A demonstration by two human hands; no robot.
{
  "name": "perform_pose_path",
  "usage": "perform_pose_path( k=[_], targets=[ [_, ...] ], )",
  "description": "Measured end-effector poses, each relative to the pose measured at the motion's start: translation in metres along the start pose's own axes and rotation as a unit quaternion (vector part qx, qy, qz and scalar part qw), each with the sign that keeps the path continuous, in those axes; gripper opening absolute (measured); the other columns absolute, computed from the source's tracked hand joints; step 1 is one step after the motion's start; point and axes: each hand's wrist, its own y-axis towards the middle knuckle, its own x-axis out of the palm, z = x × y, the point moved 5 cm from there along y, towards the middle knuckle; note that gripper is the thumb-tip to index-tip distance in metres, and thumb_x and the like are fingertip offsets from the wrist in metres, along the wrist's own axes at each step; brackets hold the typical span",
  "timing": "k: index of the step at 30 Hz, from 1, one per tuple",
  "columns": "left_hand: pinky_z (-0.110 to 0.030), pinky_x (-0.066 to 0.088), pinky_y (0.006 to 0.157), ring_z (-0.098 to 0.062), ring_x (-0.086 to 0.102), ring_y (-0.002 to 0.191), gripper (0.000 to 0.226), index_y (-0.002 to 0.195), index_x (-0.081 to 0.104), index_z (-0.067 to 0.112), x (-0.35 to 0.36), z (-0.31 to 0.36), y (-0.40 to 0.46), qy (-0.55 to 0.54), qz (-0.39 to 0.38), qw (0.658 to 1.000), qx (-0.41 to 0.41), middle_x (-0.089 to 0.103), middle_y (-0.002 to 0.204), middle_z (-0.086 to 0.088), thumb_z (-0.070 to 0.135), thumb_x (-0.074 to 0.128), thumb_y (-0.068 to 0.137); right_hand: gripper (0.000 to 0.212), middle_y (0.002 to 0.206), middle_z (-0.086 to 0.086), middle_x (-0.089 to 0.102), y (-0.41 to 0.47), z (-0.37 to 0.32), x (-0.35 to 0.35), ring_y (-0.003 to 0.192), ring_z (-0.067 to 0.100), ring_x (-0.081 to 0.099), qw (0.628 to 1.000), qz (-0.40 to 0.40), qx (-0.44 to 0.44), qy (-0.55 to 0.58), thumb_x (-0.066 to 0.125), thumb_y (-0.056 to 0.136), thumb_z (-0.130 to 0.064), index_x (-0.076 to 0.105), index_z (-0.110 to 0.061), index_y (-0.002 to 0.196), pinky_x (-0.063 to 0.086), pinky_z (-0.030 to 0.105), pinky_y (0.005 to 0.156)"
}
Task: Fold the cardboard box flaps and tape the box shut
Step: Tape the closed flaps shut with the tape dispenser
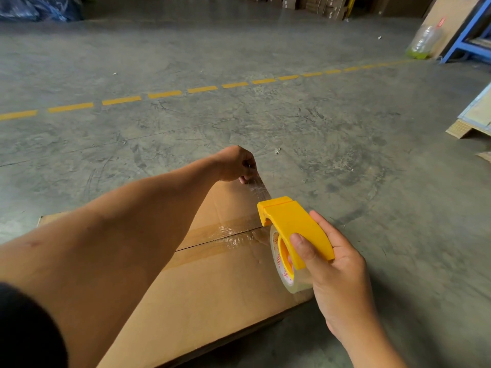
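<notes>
- The box (pixel 212 282) lies on the concrete floor (pixel 265 134), flaps folded down, the seam (pixel 220 237) between them running left to right under a shiny strip of clear tape.
- The right hand (pixel 337 269) is wrapped around the yellow dispenser (pixel 295 229), thumb on its side, fingers curled behind; the tape roll (pixel 281 269) sits in it, just over the box's right edge.
- The left hand (pixel 235 163) reaches across to the far corner and pinches the free end of the tape (pixel 256 185) between thumb and fingertips; the stretch runs taut from there to the dispenser's mouth.
- The left forearm crosses the box and hides much of its left half and the seam there.
- A dashed yellow line (pixel 164 94) crosses the floor beyond.
- Far right: a blue frame (pixel 467 41), a clear bag (pixel 423 42) just left of it, and a board (pixel 473 120) at the edge.
- Blue plastic (pixel 34 7) is heaped top left; stacked cardboard (pixel 313 4) stands at the back.
</notes>
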Motion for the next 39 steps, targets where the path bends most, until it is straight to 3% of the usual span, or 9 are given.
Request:
perform_pose_path(
  k=[5, 10, 16, 18, 23, 27, 33, 39],
  targets=[
    [-0.016, 0.046, 0.062, -0.005, 0.066, 0.065, 0.006, 0.097, 0.071, 0.013, -0.005, -0.004, 0.006, 0.033, 0.011, 0.999, -0.004, 0.071, 0.077, 0.003, 0.015, 0.066, 0.095, 0.076, 0.121, -0.016, 0.068, 0.007, -0.004, -0.006, 0.108, 0.010, 0.067, 1.000, 0.009, -0.010, -0.007, 0.074, 0.063, -0.069, 0.056, -0.044, 0.132, 0.057, 0.040, 0.090],
    [-0.017, 0.045, 0.060, -0.009, 0.065, 0.066, 0.006, 0.096, 0.071, 0.014, -0.006, -0.004, 0.013, 0.058, 0.022, 0.998, -0.007, 0.070, 0.078, 0.001, 0.016, 0.066, 0.095, 0.068, 0.118, -0.018, 0.069, 0.007, -0.004, -0.004, 0.105, 0.008, 0.068, 1.000, 0.003, 0.003, -0.005, 0.073, 0.068, -0.061, 0.057, -0.044, 0.132, 0.058, 0.040, 0.090],
    [-0.019, 0.043, 0.058, -0.006, 0.060, 0.066, 0.005, 0.096, 0.071, 0.016, -0.002, -0.007, 0.012, 0.097, 0.029, 0.995, 0.006, 0.066, 0.076, 0.006, 0.019, 0.068, 0.094, 0.077, 0.120, -0.014, 0.070, 0.007, -0.003, -0.005, 0.108, 0.011, 0.068, 1.000, -0.001, 0.011, -0.001, 0.075, 0.063, -0.066, 0.058, -0.040, 0.133, 0.057, 0.041, 0.091],
    [-0.023, 0.049, 0.063, -0.010, 0.063, 0.069, 0.004, 0.095, 0.071, 0.016, -0.002, -0.007, 0.011, 0.104, 0.020, 0.994, 0.007, 0.067, 0.076, 0.005, 0.019, 0.068, 0.094, 0.076, 0.119, -0.015, 0.070, 0.005, -0.003, -0.008, 0.108, 0.010, 0.068, 1.000, -0.001, 0.011, -0.005, 0.075, 0.063, -0.065, 0.059, -0.038, 0.132, 0.057, 0.039, 0.091],
    [-0.029, 0.049, 0.070, -0.016, 0.060, 0.081, 0.014, 0.104, 0.071, 0.014, 0.002, 0.000, 0.007, 0.167, 0.021, 0.986, 0.015, 0.065, 0.085, 0.003, 0.024, 0.065, 0.096, 0.077, 0.120, -0.015, 0.069, 0.001, -0.007, -0.011, 0.108, 0.010, 0.068, 1.000, -0.001, 0.017, -0.020, 0.075, 0.065, -0.067, 0.057, -0.039, 0.134, 0.057, 0.040, 0.091],
    [-0.025, 0.044, 0.058, -0.018, 0.057, 0.080, 0.017, 0.107, 0.070, 0.014, 0.006, 0.001, 0.007, 0.177, 0.039, 0.983, 0.006, 0.061, 0.087, 0.002, 0.025, 0.064, 0.097, 0.073, 0.121, -0.013, 0.069, 0.001, -0.009, -0.012, 0.109, 0.012, 0.067, 0.999, 0.008, 0.020, -0.031, 0.075, 0.069, -0.065, 0.057, -0.038, 0.135, 0.058, 0.042, 0.091],
    [-0.032, 0.049, 0.071, -0.023, 0.060, 0.089, 0.022, 0.112, 0.070, 0.013, 0.006, 0.006, 0.006, 0.215, 0.030, 0.976, 0.007, 0.068, 0.105, -0.007, 0.028, 0.064, 0.097, 0.071, 0.115, -0.013, 0.072, 0.000, -0.012, -0.010, 0.104, 0.008, 0.069, 0.999, 0.006, 0.021, -0.025, 0.075, 0.068, -0.057, 0.059, -0.034, 0.133, 0.058, 0.039, 0.091],
    [-0.030, 0.046, 0.067, -0.023, 0.061, 0.088, 0.022, 0.112, 0.071, 0.014, 0.004, 0.005, 0.004, 0.232, 0.026, 0.972, -0.004, 0.068, 0.101, -0.005, 0.028, 0.064, 0.097, 0.072, 0.117, -0.013, 0.071, 0.000, -0.017, -0.007, 0.106, 0.008, 0.068, 0.999, 0.003, 0.021, -0.031, 0.075, 0.067, -0.059, 0.059, -0.036, 0.134, 0.058, 0.039, 0.090]
  ],
)
